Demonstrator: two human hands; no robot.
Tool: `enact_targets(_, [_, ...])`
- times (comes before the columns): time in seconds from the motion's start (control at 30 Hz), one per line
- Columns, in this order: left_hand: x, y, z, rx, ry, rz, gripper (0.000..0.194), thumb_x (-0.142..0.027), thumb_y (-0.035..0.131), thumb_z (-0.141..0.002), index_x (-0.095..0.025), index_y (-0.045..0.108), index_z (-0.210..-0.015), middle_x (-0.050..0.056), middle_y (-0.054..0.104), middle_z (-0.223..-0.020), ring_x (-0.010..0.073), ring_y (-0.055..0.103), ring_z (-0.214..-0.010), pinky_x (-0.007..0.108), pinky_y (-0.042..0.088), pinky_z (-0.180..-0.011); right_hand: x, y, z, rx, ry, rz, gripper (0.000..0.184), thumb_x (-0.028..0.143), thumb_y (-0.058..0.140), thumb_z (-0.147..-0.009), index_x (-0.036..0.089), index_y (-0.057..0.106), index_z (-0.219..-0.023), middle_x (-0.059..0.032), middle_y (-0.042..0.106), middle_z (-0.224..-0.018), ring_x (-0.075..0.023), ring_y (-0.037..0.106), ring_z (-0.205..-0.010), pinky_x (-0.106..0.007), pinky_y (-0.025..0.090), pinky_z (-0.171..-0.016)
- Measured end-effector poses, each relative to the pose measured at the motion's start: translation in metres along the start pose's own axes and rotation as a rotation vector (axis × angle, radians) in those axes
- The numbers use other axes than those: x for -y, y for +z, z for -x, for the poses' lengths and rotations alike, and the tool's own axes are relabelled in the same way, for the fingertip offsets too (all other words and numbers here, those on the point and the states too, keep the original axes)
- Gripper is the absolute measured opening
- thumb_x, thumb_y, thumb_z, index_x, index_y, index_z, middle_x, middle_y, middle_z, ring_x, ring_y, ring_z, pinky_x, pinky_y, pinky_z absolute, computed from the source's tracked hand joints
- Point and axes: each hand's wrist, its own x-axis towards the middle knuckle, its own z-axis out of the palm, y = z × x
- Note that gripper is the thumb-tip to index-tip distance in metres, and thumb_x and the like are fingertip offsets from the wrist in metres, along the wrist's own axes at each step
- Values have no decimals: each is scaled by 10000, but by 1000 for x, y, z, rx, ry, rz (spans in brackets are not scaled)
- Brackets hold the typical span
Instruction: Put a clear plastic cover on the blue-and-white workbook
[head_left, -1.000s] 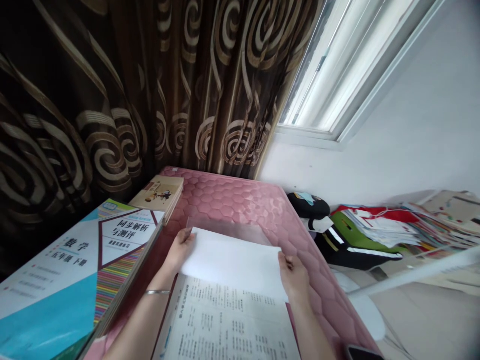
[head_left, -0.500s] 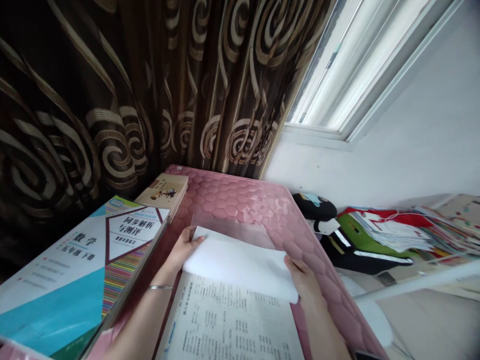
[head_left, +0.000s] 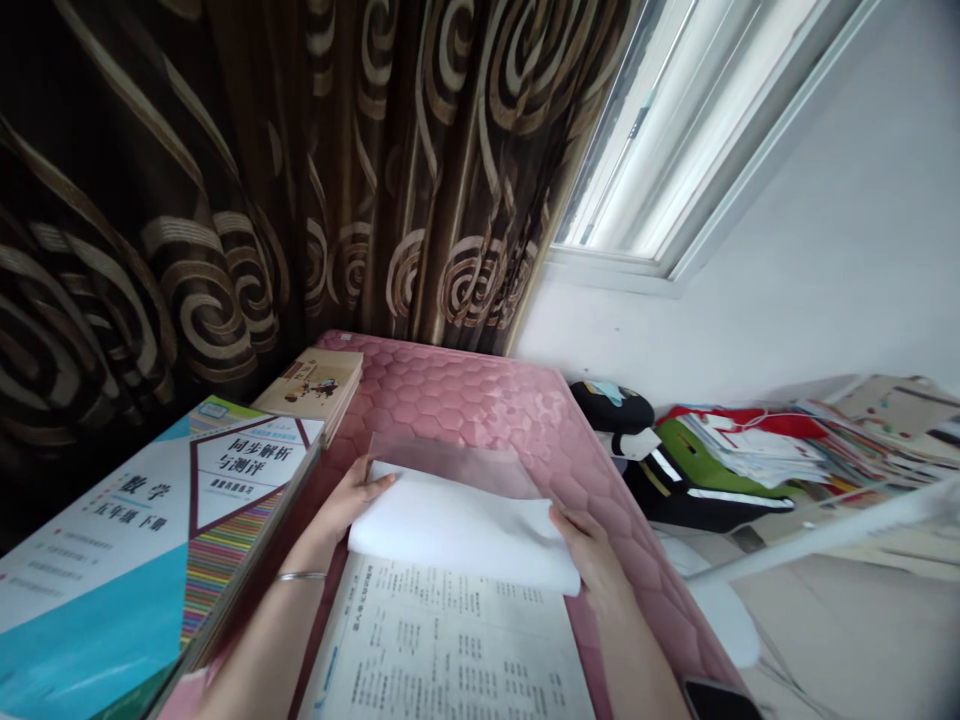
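A workbook (head_left: 450,650) lies before me with a page of printed text facing up. Across its far end curves a blank white sheet (head_left: 465,530), seemingly its cover or a loose leaf; I cannot tell which. My left hand (head_left: 364,492), with a thin bracelet at the wrist, is closed on the sheet's left edge, thumb on top. My right hand (head_left: 589,550) pinches its right edge. Clear plastic film (head_left: 457,462) shows flat beyond the sheet; where it runs underneath is hidden.
A pink quilted tabletop (head_left: 442,390) carries large workbooks (head_left: 157,550) at left and a stack of tan booklets (head_left: 311,385) behind them. A dark phone (head_left: 720,700) is near the right edge. Patterned curtains (head_left: 300,170) hang behind; a green-black bag (head_left: 697,470) with papers sits at right.
The view has shifted slightly to the right. Both hands keep hold of the white sheet, which looks a little more curled, and more of the phone shows.
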Motion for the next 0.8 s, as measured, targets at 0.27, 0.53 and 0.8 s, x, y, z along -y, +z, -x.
enact_targets(0.27, [5,-1,-3,-67,-12,-289,751,-301,771,-632,-118,492,-1305,201,511,-1358,329,469,-1278,418,372,-1055,-2,3,-2,-23,-153,261,360,572,563,-651,240,596,-515,-20,614,-553,-216,589,-607,-303,418,-519])
enact_targets(0.53, [-19,54,19,208,255,-1136,494,-130,514,-833,-180,525,-1325,175,407,-1478,323,391,-1355,482,346,-1077,8,11,10,-66,-248,493,407,584,469,-680,250,456,-449,0,509,-421,-184,536,-502,-286,348,-496])
enact_targets(0.8, [-11,96,16,494,456,-1097,348,-160,363,-912,-152,680,-1056,137,485,-1441,254,459,-1321,382,362,-1079,2,14,10,-74,-342,562,401,567,417,-737,257,464,-487,-38,595,-484,-217,597,-563,-288,373,-523])
